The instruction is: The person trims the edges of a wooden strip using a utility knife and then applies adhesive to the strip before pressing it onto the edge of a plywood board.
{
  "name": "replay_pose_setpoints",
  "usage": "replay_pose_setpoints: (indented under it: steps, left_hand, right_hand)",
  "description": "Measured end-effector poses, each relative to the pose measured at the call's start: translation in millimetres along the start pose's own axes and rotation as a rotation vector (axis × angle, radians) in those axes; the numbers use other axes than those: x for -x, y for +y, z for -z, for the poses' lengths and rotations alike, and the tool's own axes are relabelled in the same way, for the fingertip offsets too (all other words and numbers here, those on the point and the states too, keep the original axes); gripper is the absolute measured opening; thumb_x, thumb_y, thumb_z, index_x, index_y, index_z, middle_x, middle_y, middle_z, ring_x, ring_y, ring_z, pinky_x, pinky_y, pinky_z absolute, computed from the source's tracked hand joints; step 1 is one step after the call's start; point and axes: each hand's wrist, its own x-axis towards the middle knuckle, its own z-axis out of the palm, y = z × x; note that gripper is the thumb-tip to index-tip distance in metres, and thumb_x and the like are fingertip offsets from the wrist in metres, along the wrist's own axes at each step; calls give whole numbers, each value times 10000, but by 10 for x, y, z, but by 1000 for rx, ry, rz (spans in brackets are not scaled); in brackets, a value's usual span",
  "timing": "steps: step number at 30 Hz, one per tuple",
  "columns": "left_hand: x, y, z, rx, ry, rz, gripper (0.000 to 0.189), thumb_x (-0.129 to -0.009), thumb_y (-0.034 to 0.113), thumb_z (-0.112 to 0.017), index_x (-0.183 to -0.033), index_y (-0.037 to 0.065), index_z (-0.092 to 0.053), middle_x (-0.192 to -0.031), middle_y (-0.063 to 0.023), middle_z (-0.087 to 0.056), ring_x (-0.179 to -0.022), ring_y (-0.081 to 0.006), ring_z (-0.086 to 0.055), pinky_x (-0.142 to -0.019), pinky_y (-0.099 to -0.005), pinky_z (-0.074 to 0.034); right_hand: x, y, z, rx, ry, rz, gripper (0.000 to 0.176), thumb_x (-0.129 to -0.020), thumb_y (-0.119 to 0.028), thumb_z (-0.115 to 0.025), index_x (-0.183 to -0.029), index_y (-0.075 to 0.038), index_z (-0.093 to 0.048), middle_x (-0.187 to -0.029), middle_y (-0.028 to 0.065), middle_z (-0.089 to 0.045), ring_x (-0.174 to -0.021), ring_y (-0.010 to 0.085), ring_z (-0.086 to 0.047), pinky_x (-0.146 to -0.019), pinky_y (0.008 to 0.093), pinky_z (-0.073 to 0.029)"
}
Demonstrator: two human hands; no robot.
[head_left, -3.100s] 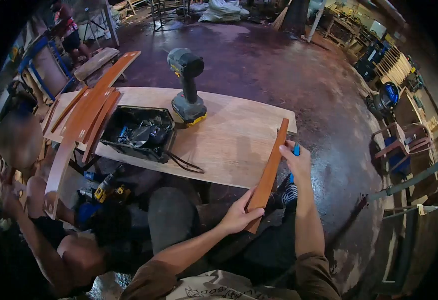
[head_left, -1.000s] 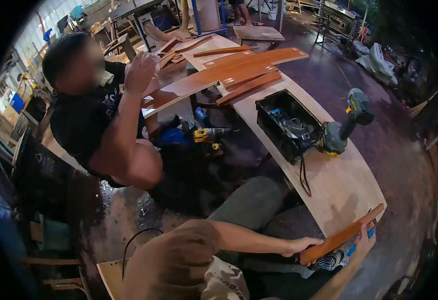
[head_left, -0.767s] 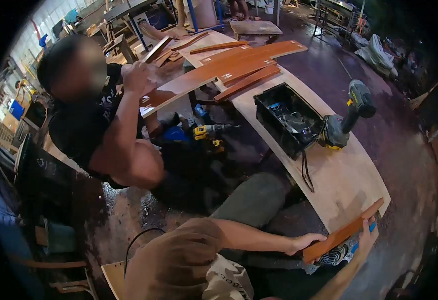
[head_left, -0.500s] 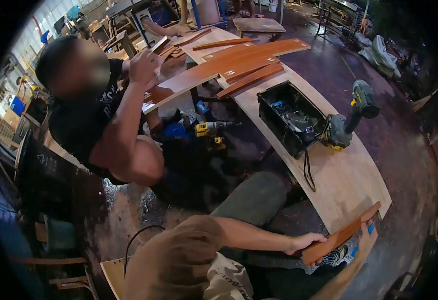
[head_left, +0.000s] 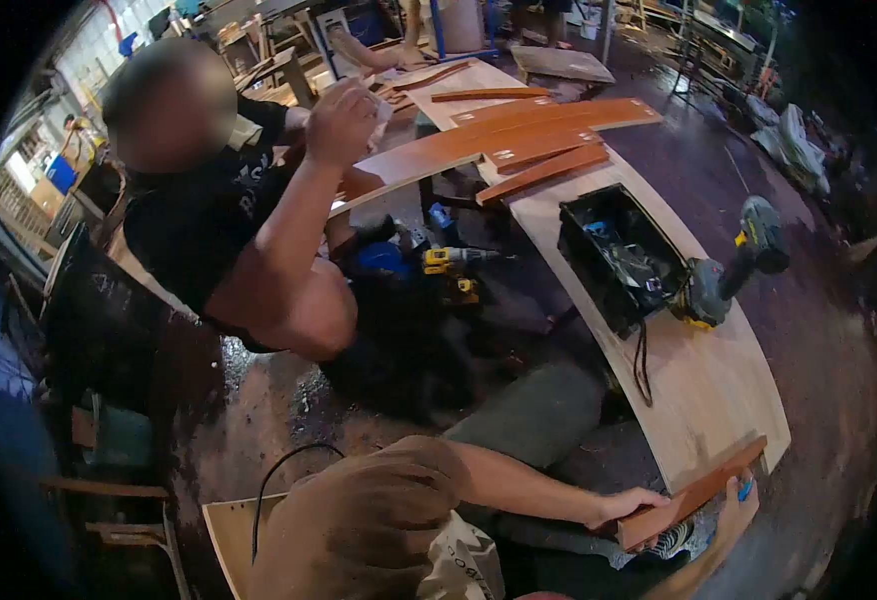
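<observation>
My left hand [head_left: 624, 505] grips the near end of a narrow reddish-brown wooden slat [head_left: 694, 493]. The slat leans against the near corner of a pale plywood board [head_left: 714, 385]. My right hand [head_left: 737, 497] rests on the slat's far side and also holds a small blue object [head_left: 746, 489]. A grey and yellow cordless drill [head_left: 729, 270] stands upright on the board beside a black toolbox [head_left: 624, 255].
A co-worker in a black shirt [head_left: 209, 215] crouches at the left with one hand [head_left: 344, 115] raised over a long brown panel [head_left: 479, 145]. Several more brown slats lie on the board's far end. A yellow drill [head_left: 454, 262] lies on the wet floor.
My head turned left from the board to the co-worker, then drifted slightly. Both hands kept hold of the slat at the board's corner. The co-worker's raised hand shifted a little.
</observation>
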Motion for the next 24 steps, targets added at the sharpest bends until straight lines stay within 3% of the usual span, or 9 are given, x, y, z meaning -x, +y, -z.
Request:
replay_pose_setpoints:
  steps: [5, 7, 11, 17, 24]
  left_hand:
    - [27, 31, -22, -52, -23, -98, 515, -969, 568, -420, -1058, 82, -570, -805, -108, -656, -663, -213, -643, -559, -344, -511]
    - [66, 74, -60, -3, -18, -14, 517, -971, 569, -417, -1063, 83, -567, -799, -113, -655, -661, -216, -642, -560, -341, -510]
    - [-24, 69, 7, 11, -91, -70, 538, -970, 585, -417, -1044, 74, -570, -792, -117, -653, -656, -219, -640, -560, -340, -510]
    - [-16, 82, 9, 43, -60, -57, 556, -967, 601, -433, -1036, 66, -568, -787, -117, -651, -649, -212, -637, -560, -341, -512]
    - [-3, 197, -42, -64, -20, -40, 566, -977, 616, -425, -1077, 74, -555, -827, -98, -666, -641, -185, -636, -533, -304, -507]
  right_hand:
    - [-7, -82, -37, 47, -24, -6, 421, -939, -138, -613, -1291, 88, -560, -1223, 185, -637, -1099, 248, -607, -965, 350, -460]
    - [5, -129, -30, 154, -13, -20, 435, -940, -145, -616, -1302, 87, -550, -1226, 190, -635, -1100, 245, -606, -958, 347, -463]
    - [-30, 6, -10, 135, -17, -81, 440, -940, -141, -618, -1307, 90, -543, -1246, 200, -625, -1100, 252, -608, -958, 353, -466]
    - [-5, 63, -35, 44, 14, -19, 431, -938, -129, -619, -1301, 92, -545, -1256, 200, -620, -1113, 260, -604, -968, 362, -464]
    - [-60, 117, 21, 145, -9, 35, 444, -926, -159, -632, -1302, 64, -556, -1235, 197, -635, -1136, 292, -604, -999, 377, -438]
